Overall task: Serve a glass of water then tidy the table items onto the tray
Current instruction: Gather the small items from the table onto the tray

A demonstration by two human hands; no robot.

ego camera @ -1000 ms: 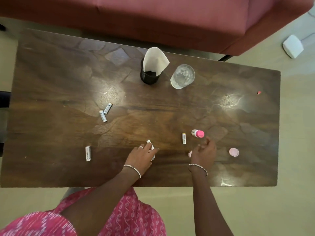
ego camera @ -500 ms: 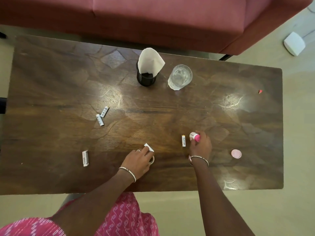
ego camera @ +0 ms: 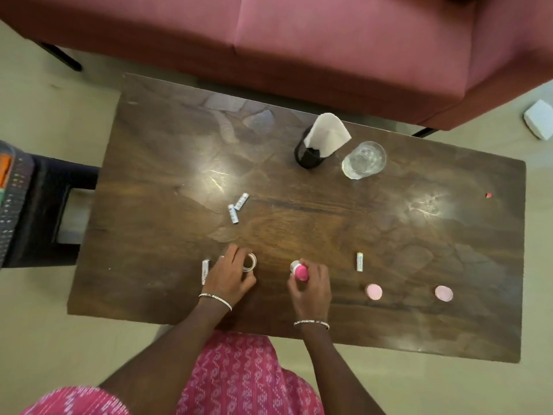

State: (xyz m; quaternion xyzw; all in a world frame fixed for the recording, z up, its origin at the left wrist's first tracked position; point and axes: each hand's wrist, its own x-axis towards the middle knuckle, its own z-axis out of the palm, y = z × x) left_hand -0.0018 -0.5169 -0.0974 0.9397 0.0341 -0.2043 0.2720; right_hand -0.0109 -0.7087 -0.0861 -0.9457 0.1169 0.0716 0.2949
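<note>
With the glass served at the tabletop's far side by the sofa, the left hand curls its fingers round a clear ring while the right hand clamps a pink-capped bottle, probably gathering clutter for the unseen tray.

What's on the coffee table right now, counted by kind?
White tubes: 4
Pink discs: 2
Pink-capped bottle, in right hand: 1
Clear ring, in left hand: 1
Water glass: 1
Napkin holder: 1
Red scrap: 1
Total: 11
</note>
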